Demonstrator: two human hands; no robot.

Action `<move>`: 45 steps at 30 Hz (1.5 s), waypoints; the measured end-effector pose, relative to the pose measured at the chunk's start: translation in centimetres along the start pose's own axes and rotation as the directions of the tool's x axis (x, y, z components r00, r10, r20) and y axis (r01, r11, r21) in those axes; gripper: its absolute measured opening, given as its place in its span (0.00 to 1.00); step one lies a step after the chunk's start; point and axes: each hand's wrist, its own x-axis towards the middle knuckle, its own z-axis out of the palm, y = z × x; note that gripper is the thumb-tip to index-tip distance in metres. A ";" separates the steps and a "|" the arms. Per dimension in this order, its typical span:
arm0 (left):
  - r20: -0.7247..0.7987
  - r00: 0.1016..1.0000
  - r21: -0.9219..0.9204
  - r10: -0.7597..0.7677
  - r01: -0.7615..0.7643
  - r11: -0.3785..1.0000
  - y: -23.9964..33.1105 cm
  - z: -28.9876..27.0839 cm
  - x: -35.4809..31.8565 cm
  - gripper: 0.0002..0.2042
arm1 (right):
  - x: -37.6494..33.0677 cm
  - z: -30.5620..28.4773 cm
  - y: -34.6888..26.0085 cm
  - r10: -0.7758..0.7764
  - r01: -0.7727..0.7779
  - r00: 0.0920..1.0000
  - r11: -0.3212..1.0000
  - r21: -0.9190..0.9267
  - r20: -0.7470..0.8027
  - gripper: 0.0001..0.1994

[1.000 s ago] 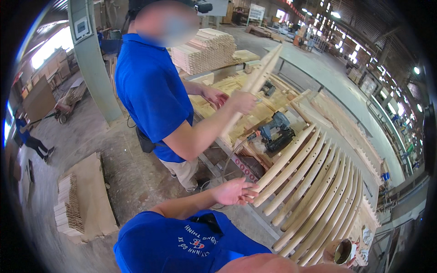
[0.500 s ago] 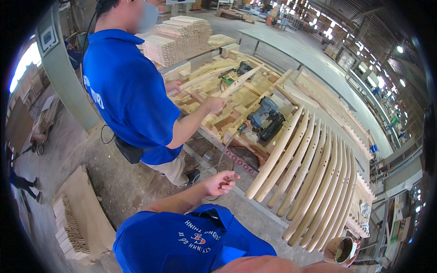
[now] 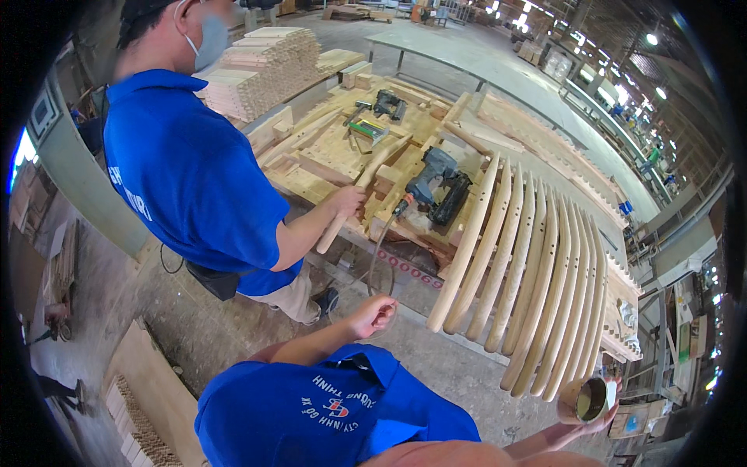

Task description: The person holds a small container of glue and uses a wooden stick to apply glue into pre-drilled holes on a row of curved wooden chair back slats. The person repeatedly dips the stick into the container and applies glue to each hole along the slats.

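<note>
My left hand [image 3: 375, 315] hangs in the air with its fingers loosely curled and nothing visible in it, short of a row of several curved wooden slats [image 3: 520, 272] that lean against the workbench [image 3: 327, 167]. My right hand [image 3: 599, 412], at the lower right, holds a small open metal tin [image 3: 587, 399] just below the slats' lower ends. A co-worker in a blue shirt [image 3: 194, 179] stands on the left of the bench, one hand [image 3: 348, 201] gripping a curved wooden piece [image 3: 366, 179] that lies on the benchtop.
A nail gun [image 3: 436, 183] with its hose lies on the bench beside the slats, and a second tool [image 3: 387, 101] lies farther back. Stacked cut wood [image 3: 264, 70] stands behind the co-worker. More wood stacks [image 3: 132, 412] rest on the floor at the lower left. A long table [image 3: 498, 70] runs behind.
My left hand has come off the leaning slats and drawn back. The co-worker has lowered the curved piece from upright down onto the bench.
</note>
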 end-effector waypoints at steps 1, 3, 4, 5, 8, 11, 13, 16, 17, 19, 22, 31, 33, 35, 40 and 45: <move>-0.015 1.000 -0.007 -0.009 0.009 1.000 -0.1 0.0 0.0 0.06 | 0.6 0.3 0.1 -0.027 0.021 0.991 0.999 -0.044 -0.129 0.26; -0.053 0.998 -0.026 -0.025 0.024 0.999 -0.6 0.0 -0.1 0.06 | 2.1 1.6 1.4 0.009 -0.008 1.000 0.998 -0.065 0.019 0.24; -0.074 0.997 -0.018 -0.008 0.006 1.000 -0.7 0.0 -0.2 0.06 | 2.7 2.4 2.0 0.015 -0.015 1.000 0.999 -0.039 -0.005 0.23; -0.100 0.995 -0.010 0.013 -0.014 1.000 -1.1 0.0 -0.5 0.06 | 3.8 2.9 3.0 0.018 -0.011 0.998 0.993 -0.117 0.054 0.23; -0.107 0.992 0.117 0.063 -0.050 0.992 -2.0 0.2 -1.0 0.07 | 6.9 6.6 5.6 0.135 -0.146 0.960 0.989 0.024 0.246 0.22; -0.134 0.986 0.353 0.101 -0.048 0.935 -2.9 0.4 -0.6 0.09 | 11.0 7.0 6.8 0.125 -0.140 0.979 0.986 0.087 0.159 0.20; -0.175 0.980 0.447 0.096 -0.008 0.895 -3.3 1.5 -0.5 0.11 | 13.3 7.8 8.3 0.173 -0.202 0.971 0.963 0.177 0.167 0.19; -0.257 0.961 0.435 0.106 0.017 0.900 -3.3 4.3 -0.6 0.16 | 16.4 10.0 10.4 0.187 -0.244 0.958 0.931 0.272 0.219 0.18; -0.280 0.954 0.410 0.103 0.022 0.912 -3.4 5.3 -0.5 0.18 | 17.8 9.5 10.5 0.241 -0.312 0.939 0.899 0.309 0.247 0.18; -0.227 0.964 0.414 0.141 -0.036 0.910 -3.3 6.3 0.2 0.21 | 20.0 10.4 12.0 0.277 -0.348 0.935 0.839 0.417 0.224 0.20; -0.165 0.963 0.500 0.212 -0.103 0.860 -2.5 8.1 1.3 0.22 | 22.3 10.8 14.1 0.379 -0.471 0.880 0.768 0.433 0.285 0.20; -0.154 0.856 0.875 0.493 -0.114 0.471 -3.6 11.6 2.2 0.19 | 27.0 10.6 18.2 0.551 -0.599 0.798 0.677 0.427 0.246 0.20; -0.180 0.782 0.947 0.596 -0.026 0.320 -3.7 12.2 1.8 0.19 | 28.8 11.5 18.0 0.521 -0.577 0.813 0.663 0.477 0.260 0.20; -0.179 0.776 0.945 0.604 -0.036 0.326 -3.6 13.0 1.6 0.20 | 31.3 11.3 18.2 0.406 -0.556 0.830 0.651 0.516 0.382 0.19; -0.211 0.755 0.883 0.621 -0.126 0.453 -4.6 12.0 1.4 0.19 | 32.9 14.0 18.8 0.307 -0.531 0.846 0.557 0.638 0.436 0.18; -0.193 0.977 0.241 0.091 -0.043 0.970 -7.5 10.3 0.2 0.18 | 31.7 16.3 19.3 0.297 -0.446 0.894 0.542 0.712 0.334 0.19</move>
